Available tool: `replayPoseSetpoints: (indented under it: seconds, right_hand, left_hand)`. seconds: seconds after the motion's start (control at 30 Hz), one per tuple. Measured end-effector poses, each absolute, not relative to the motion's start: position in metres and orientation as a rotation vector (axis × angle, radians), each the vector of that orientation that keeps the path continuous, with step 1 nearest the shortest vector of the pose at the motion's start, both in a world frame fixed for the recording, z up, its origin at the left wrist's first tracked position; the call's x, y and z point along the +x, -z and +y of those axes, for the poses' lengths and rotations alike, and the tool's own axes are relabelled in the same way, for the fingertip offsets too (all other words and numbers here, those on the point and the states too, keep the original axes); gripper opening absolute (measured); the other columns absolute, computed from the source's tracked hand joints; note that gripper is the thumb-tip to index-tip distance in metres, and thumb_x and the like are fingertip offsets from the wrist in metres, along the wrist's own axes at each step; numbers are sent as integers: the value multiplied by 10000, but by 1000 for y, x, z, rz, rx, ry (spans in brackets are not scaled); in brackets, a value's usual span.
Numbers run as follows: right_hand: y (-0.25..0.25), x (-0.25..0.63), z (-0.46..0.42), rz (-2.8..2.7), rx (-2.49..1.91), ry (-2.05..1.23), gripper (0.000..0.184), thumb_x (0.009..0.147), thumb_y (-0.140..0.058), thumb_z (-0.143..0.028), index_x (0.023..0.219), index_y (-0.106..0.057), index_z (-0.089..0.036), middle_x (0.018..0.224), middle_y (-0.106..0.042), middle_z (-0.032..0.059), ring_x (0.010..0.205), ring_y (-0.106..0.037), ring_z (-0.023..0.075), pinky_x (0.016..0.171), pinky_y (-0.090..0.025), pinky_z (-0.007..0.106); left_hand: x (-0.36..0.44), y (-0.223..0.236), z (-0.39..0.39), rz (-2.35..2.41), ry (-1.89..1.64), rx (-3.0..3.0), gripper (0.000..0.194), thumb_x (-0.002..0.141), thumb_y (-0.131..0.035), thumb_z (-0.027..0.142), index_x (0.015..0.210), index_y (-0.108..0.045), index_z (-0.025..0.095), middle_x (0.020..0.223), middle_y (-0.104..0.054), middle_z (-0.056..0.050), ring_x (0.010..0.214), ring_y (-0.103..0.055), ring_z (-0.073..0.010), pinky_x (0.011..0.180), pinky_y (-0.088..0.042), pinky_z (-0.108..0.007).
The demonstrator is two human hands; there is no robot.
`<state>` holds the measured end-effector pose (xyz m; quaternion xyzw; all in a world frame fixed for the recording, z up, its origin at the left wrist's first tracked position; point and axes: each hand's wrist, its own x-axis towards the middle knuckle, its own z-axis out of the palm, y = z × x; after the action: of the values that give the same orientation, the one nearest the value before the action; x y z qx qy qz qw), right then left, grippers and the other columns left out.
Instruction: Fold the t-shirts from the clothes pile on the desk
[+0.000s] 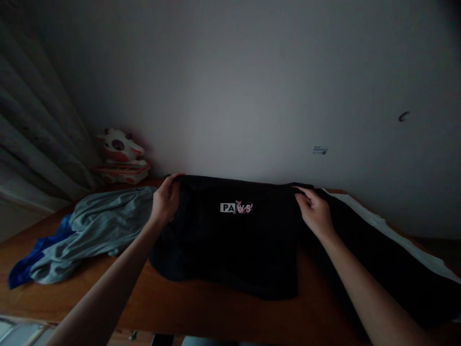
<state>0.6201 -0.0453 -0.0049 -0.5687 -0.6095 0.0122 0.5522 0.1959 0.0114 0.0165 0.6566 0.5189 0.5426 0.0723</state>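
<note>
A black shirt (234, 250) with a white "PAWS" print and a pink figure spreads between my two hands. My left hand (165, 199) pinches its upper left corner, thumb and fingers closed on the cloth. At the upper right edge my right hand (312, 209) grips the same shirt, fingers pressed together. The top edge is drawn fairly straight between them, while the lower part hangs down to the wooden table (216, 312). Folds hide part of the shirt's left side.
Left of the shirt lies a crumpled grey garment (111, 216) with a blue one (43, 254) beneath it. Black clothing with a white stripe (389, 259) covers the right side. A cow-shaped toy (122, 156) stands at the back left, near a curtain (36, 125) and the wall (245, 86).
</note>
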Motion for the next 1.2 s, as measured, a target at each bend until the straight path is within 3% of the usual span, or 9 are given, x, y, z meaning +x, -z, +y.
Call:
replayPoseSetpoints:
  seconds: [0.13, 0.27, 0.4, 0.5, 0.63, 0.77, 0.93, 1.07, 1.2]
  right_hand:
    - [12, 647, -63, -1687, -1527, -382, 331, 822, -604, -508, 905, -748, -222, 824, -764, 67, 738, -694, 241, 698, -543, 355]
    - [24, 669, -83, -1811, -1572, -1231, 299, 807, -658, -519, 778, -681, -223, 551, -650, -1, 521, -617, 181, 533, -486, 290]
    - [32, 664, -57, -1481, -1636, -1729, 356, 689, -803, -451, 919, -698, -200, 725, -764, 91, 700, -749, 276, 613, -584, 370]
    - [32, 641, -11, -1417, -1632, -1290, 459, 750, -751, -415, 1160, -680, -222, 1112, -773, 155, 1076, -732, 308, 908, -588, 461]
    - [30, 606, 32, -1627, -1589, -497, 842, 873, -620, -456, 1604, -257, -251, 1662, -323, 119, 1531, -303, 268, 1225, -303, 465]
    - [45, 586, 17, -2012, -1807, -411, 766, 943, -528, -528, 1601, -312, -200, 1642, -353, 158, 1512, -339, 300, 1230, -274, 484]
    - [84, 569, -19, -2063, -2423, -567, 861, 932, -328, -782, 1615, -304, -257, 1670, -256, 206, 1522, -227, 463, 1154, -143, 741]
    - [107, 563, -15, -2006, -2476, -453, 954, 883, -266, -864, 1636, -215, -279, 1705, -134, 192, 1542, -102, 479, 1152, -59, 753]
    - [121, 568, 1, -1950, -2396, -289, 952, 868, -258, -884, 1622, -268, -303, 1701, -185, 162, 1543, -133, 462, 1176, -53, 719]
  left_hand:
    - [170, 9, 2, 1460, -1046, 2185, 403, 893, -510, 461, 1131, -704, 200, 991, -774, -76, 884, -725, -244, 816, -575, -358]
    - [143, 28, -11, 1035, -262, 2004, 346, 897, -545, 521, 1021, -725, 252, 948, -798, -70, 877, -754, -249, 818, -594, -379]
    - [151, 27, 22, 1021, -125, 1818, 358, 834, -593, 580, 930, -716, 258, 876, -800, -73, 769, -756, -267, 728, -614, -404]
    - [184, 20, 71, 1283, -686, 2070, 385, 847, -531, 522, 1021, -718, 235, 954, -790, -81, 945, -741, -279, 876, -590, -425]
    - [232, 15, 108, 1642, -1215, 2082, 600, 889, -506, 370, 1449, -497, 156, 1384, -643, -159, 1350, -554, -290, 1155, -408, -460]
    - [249, 30, 81, 1669, -633, 2400, 536, 924, -498, 404, 1396, -570, 160, 1395, -633, -160, 1306, -590, -308, 1115, -446, -440]
    - [240, 67, 32, 1954, 86, 2289, 858, 877, -375, 789, 1487, -529, 205, 1541, -486, -228, 1369, -467, -513, 1056, -357, -741]
    - [229, 94, 38, 2037, 106, 2189, 997, 821, -325, 884, 1609, -305, 274, 1688, -206, -183, 1516, -203, -514, 1122, -183, -792]
    - [218, 108, 63, 2048, -4, 2222, 906, 878, -272, 834, 1614, -278, 305, 1707, -166, -128, 1549, -140, -461, 1159, -120, -764]
